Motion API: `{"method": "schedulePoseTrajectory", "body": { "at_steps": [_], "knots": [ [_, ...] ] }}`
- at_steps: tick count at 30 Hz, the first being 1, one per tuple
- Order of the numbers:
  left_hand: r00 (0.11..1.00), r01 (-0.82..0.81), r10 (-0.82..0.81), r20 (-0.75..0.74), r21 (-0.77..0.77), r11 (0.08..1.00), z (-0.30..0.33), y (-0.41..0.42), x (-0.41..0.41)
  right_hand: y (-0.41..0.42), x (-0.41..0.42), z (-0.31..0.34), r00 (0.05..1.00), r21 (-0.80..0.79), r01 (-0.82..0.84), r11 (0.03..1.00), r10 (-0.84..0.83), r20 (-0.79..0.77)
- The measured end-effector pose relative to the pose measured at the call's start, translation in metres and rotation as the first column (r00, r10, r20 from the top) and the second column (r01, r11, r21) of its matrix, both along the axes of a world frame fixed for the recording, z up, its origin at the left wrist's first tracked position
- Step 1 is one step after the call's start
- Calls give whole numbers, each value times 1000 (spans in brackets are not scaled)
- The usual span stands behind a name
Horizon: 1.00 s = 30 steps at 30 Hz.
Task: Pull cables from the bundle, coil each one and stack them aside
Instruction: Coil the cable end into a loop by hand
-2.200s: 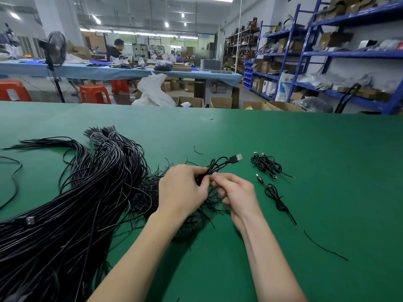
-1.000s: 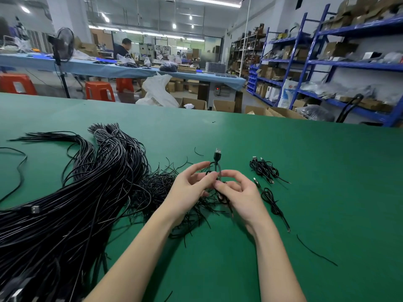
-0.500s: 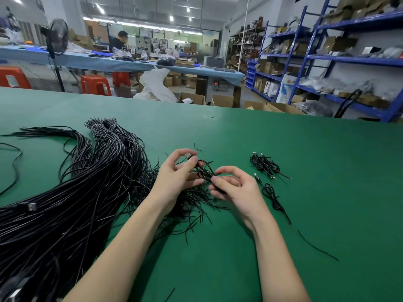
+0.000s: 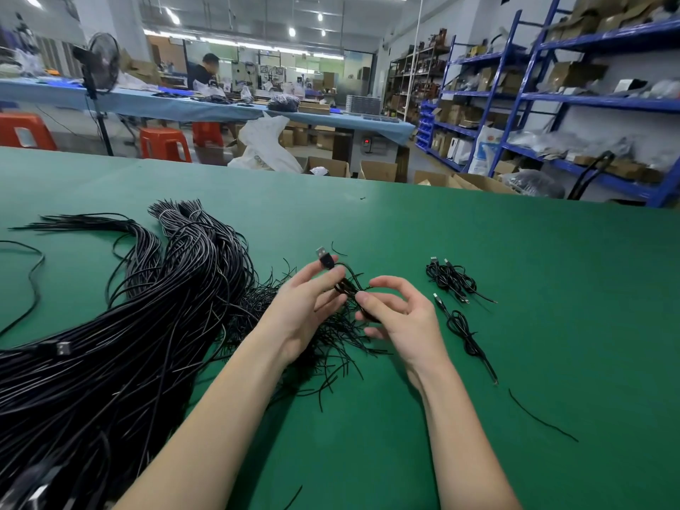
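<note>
We are pinching a half-coiled USB cable [image 4: 347, 285] between left hand [image 4: 305, 307] and right hand [image 4: 399, 316]; loosening either pinch risks the loops springing apart.

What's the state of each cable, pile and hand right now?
Cable bundle: loose, sprawled on table.
Cable in hands: partly coiled, USB plug sticking up.
Far coiled cables: set aside, lying together.
Near coiled cable: set aside alone.
Left hand: pinching coil.
Right hand: pinching coil.
</note>
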<state>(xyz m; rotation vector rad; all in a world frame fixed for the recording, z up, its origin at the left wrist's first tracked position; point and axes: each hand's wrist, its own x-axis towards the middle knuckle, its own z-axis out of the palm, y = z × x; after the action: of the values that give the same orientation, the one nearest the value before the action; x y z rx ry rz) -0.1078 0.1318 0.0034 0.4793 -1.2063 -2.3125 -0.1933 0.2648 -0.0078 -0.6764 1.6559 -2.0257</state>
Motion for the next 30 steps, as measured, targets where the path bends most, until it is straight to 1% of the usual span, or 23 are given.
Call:
{"method": "schedulePoseTrajectory", "body": {
  "at_steps": [2, 3, 6, 9, 14, 17, 22, 24, 26, 28, 30],
  "knots": [
    [999, 47, -47, 0, -29, 998, -2, 3, 0, -2, 1, 2, 999, 2, -25, 1000, 25, 41],
    [999, 47, -46, 6, -62, 997, -2, 3, -1, -1, 1, 3, 996, 1, -45, 999, 44, 76],
    [1000, -21, 23, 13, -100, 995, -2, 0, 1, 4, -4, 6, 985, 8, -94, 996, 92, 147],
    [1000, -28, 29, 8, -108, 994, -2, -1, 2, 6, -4, 5, 983, 22, -116, 993, 111, 149],
    [996, 87, -85, 17, -129, 988, -3, 3, 3, 4, -5, 4, 983, 12, -83, 996, 80, 167],
    [996, 69, -58, 66, -189, 979, -3, 2, 3, 2, -4, 4, 983, 42, -107, 993, 99, 154],
    [995, 39, -21, 95, -195, 980, -5, 2, 2, 0, 0, 4, 985, 113, -143, 983, 131, 113],
    [996, 20, -3, 90, -192, 981, -6, 2, 2, 2, 1, 4, 994, 108, -103, 989, 98, 52],
    [997, -6, 21, 81, -179, 984, -5, 1, 2, 3, 0, 4, 995, 137, -30, 990, 42, -86],
    [995, -24, 42, 86, -195, 981, -5, 0, 2, 2, -2, 3, 959, 216, 89, 972, -25, -282],
    [995, -30, 50, 88, -210, 977, -5, 0, 2, 1, -3, 2, 908, 252, 195, 948, -77, -412]
  ]
}}
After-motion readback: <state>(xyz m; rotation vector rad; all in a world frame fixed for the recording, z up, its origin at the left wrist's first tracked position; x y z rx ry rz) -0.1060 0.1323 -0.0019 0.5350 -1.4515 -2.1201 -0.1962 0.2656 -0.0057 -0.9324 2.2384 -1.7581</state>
